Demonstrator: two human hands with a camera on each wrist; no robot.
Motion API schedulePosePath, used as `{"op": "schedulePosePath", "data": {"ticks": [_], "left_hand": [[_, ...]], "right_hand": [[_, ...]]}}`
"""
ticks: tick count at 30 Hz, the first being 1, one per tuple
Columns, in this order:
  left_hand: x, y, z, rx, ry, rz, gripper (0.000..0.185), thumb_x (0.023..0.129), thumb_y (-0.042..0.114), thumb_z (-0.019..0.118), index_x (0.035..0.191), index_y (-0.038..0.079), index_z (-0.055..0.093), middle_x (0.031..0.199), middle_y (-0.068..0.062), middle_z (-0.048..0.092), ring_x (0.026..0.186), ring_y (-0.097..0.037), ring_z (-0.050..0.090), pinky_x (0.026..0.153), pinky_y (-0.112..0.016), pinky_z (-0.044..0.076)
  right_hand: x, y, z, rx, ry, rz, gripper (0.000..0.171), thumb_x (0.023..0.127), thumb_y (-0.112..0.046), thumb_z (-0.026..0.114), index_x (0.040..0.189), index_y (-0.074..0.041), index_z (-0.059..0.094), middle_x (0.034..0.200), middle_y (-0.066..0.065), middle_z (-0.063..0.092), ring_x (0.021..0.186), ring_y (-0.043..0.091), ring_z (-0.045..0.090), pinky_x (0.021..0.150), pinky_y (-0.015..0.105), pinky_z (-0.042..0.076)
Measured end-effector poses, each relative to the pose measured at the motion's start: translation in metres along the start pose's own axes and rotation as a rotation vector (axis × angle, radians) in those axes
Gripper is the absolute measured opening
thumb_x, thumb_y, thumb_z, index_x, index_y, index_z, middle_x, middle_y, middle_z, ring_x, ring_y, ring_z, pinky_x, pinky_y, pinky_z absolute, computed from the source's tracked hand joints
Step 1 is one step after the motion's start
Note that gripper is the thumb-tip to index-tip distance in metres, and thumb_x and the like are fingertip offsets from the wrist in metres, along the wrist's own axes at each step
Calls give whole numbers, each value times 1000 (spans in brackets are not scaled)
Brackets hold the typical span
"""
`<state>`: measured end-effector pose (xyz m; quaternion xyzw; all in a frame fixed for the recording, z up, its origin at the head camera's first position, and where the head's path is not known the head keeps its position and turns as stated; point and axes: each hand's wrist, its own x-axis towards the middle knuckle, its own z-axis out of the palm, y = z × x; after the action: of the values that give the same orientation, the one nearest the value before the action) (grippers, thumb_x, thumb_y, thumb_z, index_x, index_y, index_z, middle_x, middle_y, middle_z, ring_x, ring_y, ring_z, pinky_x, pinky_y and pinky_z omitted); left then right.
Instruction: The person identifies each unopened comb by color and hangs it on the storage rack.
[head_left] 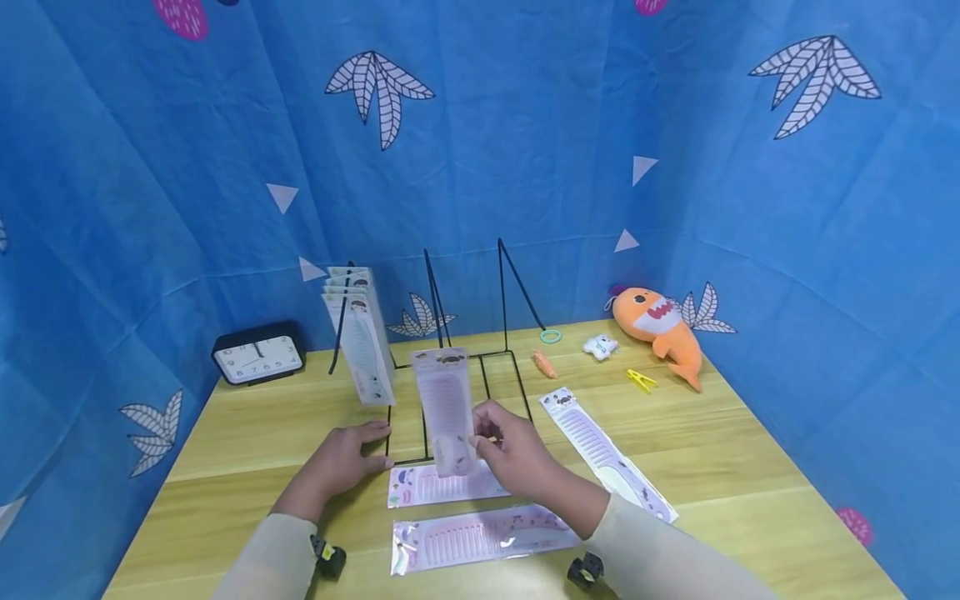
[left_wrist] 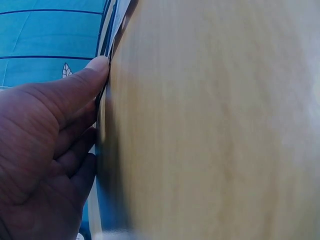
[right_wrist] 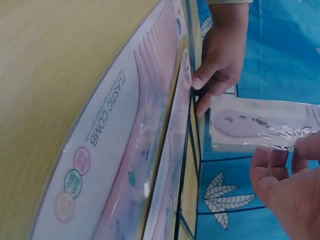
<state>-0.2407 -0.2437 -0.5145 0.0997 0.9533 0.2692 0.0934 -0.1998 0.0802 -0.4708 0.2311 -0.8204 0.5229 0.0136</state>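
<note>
Between thumb and fingers, my right hand point(head_left: 513, 450) pinches the right edge of a packaged pale purple comb point(head_left: 444, 400), held upright over a black wire rack point(head_left: 503, 292). My left hand point(head_left: 341, 462) rests against the rack's front left corner, thumb and forefinger apart and touching the wire; the left wrist view shows its thumb point(left_wrist: 92, 70) along the rack's edge. Several packaged combs point(head_left: 360, 342) stand upright in the rack's left end. Two pinkish packaged combs lie flat before the rack, the nearer one point(right_wrist: 150, 75) printed "PLASTIC COMB".
Another packaged comb point(head_left: 607, 454) lies slanted right of the rack. Behind it are a yellow clip point(head_left: 641, 381), a small orange item point(head_left: 544, 364), a white trinket point(head_left: 600, 347), a teal ring point(head_left: 551, 337) and an orange plush shark point(head_left: 660, 329). A black clock point(head_left: 258, 357) stands back left.
</note>
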Motion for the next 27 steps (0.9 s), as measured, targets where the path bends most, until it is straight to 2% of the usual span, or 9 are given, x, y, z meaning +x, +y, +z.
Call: {"op": "schedulePosePath", "data": {"ticks": [9, 16, 23, 27], "left_hand": [[0, -3, 0, 8, 9, 19, 56, 100, 26, 81, 152, 12, 65, 166, -15, 54, 156, -44, 46, 129, -62, 39], [-2, 0, 0, 13, 7, 27, 57, 100, 26, 82, 152, 11, 66, 165, -16, 54, 155, -45, 47, 128, -62, 40], [-3, 3, -1, 10, 6, 12, 57, 100, 26, 82, 152, 11, 65, 166, -16, 54, 156, -45, 46, 129, -63, 39], [-2, 2, 0, 11, 4, -3, 57, 100, 27, 81, 153, 13, 65, 166, -14, 54, 157, -44, 45, 129, -63, 39]], "right_hand": [[9, 8, 2, -40, 32, 19, 17, 105, -1, 67, 101, -16, 58, 93, -2, 65, 88, 11, 64, 81, 27, 58], [21, 9, 1, -69, 33, 25, 15, 107, -3, 66, 103, -14, 56, 93, -1, 60, 82, 13, 58, 68, 26, 53], [50, 14, 1, -46, 43, 82, 15, 108, -4, 65, 105, -14, 54, 98, 2, 60, 93, 15, 63, 76, 27, 61], [69, 19, 2, -72, 61, 101, 14, 110, -6, 64, 107, -14, 53, 98, 2, 61, 88, 15, 63, 72, 29, 59]]}}
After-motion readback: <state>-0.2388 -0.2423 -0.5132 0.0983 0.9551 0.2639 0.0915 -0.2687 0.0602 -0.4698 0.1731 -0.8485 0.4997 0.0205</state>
